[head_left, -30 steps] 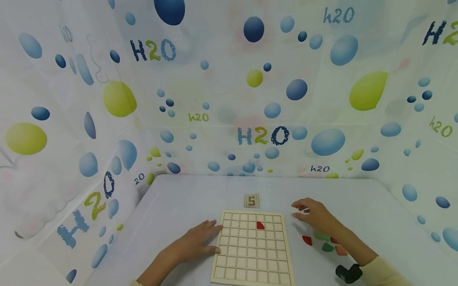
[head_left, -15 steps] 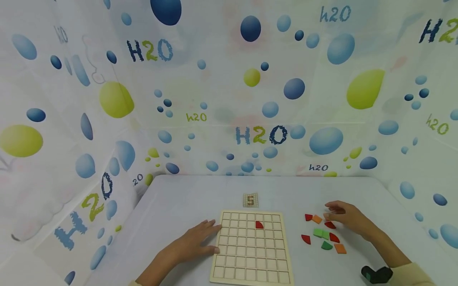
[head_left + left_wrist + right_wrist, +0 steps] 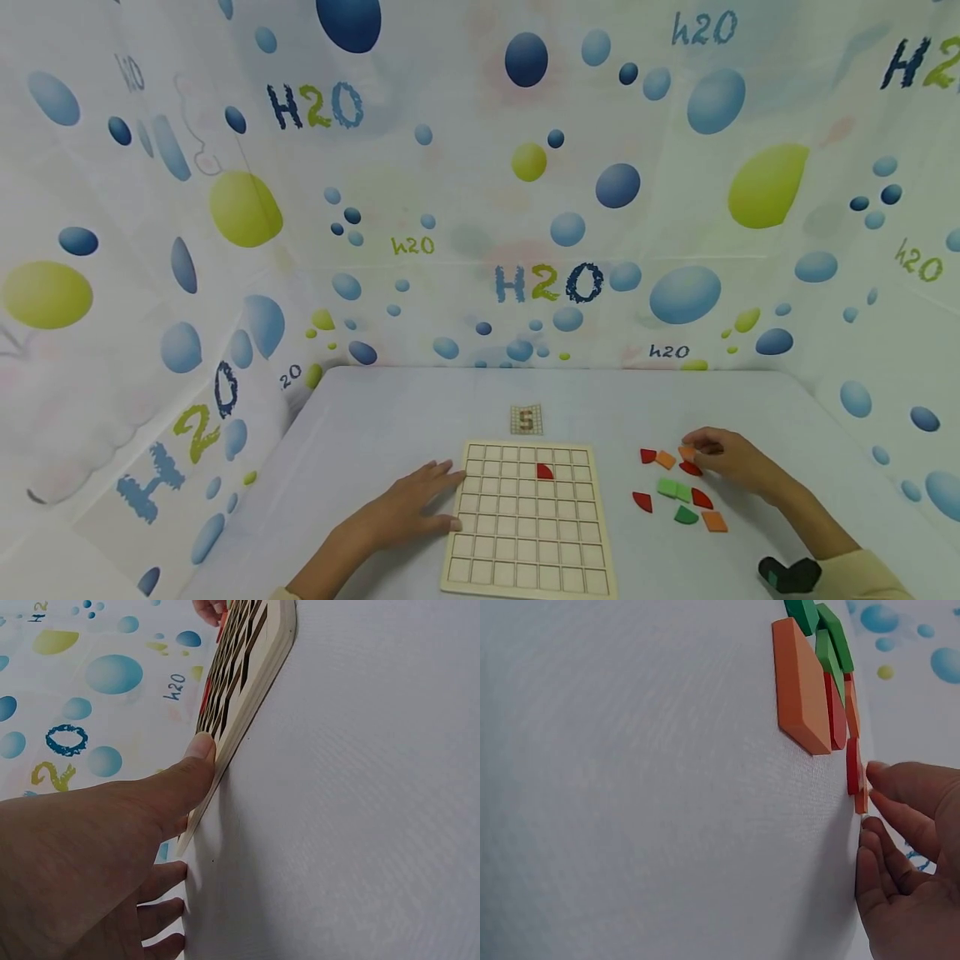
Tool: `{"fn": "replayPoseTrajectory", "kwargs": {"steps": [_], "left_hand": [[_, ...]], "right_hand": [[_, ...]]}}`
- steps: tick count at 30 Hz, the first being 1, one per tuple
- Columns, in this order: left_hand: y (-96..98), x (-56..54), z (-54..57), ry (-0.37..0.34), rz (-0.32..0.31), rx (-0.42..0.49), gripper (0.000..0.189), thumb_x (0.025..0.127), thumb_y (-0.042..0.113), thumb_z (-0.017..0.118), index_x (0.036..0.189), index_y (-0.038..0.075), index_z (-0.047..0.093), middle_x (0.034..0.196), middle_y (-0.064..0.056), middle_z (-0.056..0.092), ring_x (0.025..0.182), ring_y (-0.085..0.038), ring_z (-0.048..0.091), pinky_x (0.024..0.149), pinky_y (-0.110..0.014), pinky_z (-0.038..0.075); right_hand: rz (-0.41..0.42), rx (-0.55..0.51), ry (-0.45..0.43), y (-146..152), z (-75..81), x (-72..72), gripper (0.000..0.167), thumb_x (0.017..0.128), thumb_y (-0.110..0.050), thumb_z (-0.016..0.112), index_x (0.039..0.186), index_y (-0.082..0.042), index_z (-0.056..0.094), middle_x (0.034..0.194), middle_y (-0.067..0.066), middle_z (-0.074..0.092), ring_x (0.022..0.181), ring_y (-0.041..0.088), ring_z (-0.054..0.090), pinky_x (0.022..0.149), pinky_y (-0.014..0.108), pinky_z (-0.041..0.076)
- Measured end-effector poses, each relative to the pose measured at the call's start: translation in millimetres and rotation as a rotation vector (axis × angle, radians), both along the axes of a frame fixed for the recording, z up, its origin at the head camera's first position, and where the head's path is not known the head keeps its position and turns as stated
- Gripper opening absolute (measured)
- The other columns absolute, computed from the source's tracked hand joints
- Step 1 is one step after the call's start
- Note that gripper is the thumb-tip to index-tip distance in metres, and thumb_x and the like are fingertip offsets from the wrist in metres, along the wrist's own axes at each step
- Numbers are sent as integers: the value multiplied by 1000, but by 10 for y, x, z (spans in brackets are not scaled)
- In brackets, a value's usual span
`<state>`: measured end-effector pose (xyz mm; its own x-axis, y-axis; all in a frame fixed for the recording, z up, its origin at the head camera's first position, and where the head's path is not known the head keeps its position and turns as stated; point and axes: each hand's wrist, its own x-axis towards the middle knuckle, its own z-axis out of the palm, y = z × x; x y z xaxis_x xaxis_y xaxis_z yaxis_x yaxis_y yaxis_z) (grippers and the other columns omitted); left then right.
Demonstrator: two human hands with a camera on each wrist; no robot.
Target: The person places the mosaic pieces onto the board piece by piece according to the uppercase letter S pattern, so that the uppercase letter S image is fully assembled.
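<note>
White tabletop (image 3: 390, 412), pale wooden grid (image 3: 529, 532), orange piece (image 3: 687, 453)

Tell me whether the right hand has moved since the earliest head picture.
Yes: in the head view, the right hand has moved to the right, farther from the wooden grid board.

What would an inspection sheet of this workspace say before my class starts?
Surface: white-covered table.
Job's things: wooden grid board bearing one red quarter-circle tile; loose red, orange and green tiles right of it; small gridded card, marked S or 5, beyond.
Clutter: nothing seen.
Hands: left hand touches the board's left edge; right hand has fingers at an orange tile, grip unclear.
Cables: nothing seen.
Surroundings: white sheeting printed with bubbles and "H2O".
</note>
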<state>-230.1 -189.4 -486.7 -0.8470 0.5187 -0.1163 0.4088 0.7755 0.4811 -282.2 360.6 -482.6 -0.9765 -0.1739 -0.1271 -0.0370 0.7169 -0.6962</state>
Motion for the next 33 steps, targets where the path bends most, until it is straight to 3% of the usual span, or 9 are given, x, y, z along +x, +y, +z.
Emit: {"fn": "replayPoseTrajectory", "kwargs": {"steps": [5, 14, 22, 33], "left_hand": [[2, -1, 3, -1, 2, 1, 78, 96, 61, 68, 159, 18, 48, 168, -18, 39, 156, -46, 31, 118, -74, 31], [-5, -4, -16, 9, 1, 5, 79, 96, 61, 69, 159, 18, 49, 168, -18, 39, 156, -45, 31, 119, -73, 31], [-2, 12, -5, 2, 11, 3, 78, 96, 61, 69, 159, 20, 49, 168, -17, 39, 157, -45, 31, 119, -72, 31], [-12, 3, -30, 14, 1, 6, 79, 96, 62, 68, 160, 21, 48, 168, -17, 40, 157, -45, 31, 119, -72, 32]], "right_hand": [[-23, 28, 8, -11, -34, -46, 32, 101, -14, 66, 129, 2, 66, 122, 15, 68, 108, 28, 60, 90, 40, 61], [-57, 72, 72, -84, -84, -88, 28, 101, -16, 70, 121, 3, 69, 109, 11, 69, 98, 25, 60, 82, 34, 59], [-52, 51, 54, -112, -71, -77, 40, 99, -20, 74, 129, 4, 65, 119, 16, 69, 108, 30, 62, 92, 45, 62], [-30, 89, 60, -132, -62, -135, 33, 99, -20, 74, 123, 1, 69, 117, 14, 67, 106, 28, 61, 93, 48, 61]]}}
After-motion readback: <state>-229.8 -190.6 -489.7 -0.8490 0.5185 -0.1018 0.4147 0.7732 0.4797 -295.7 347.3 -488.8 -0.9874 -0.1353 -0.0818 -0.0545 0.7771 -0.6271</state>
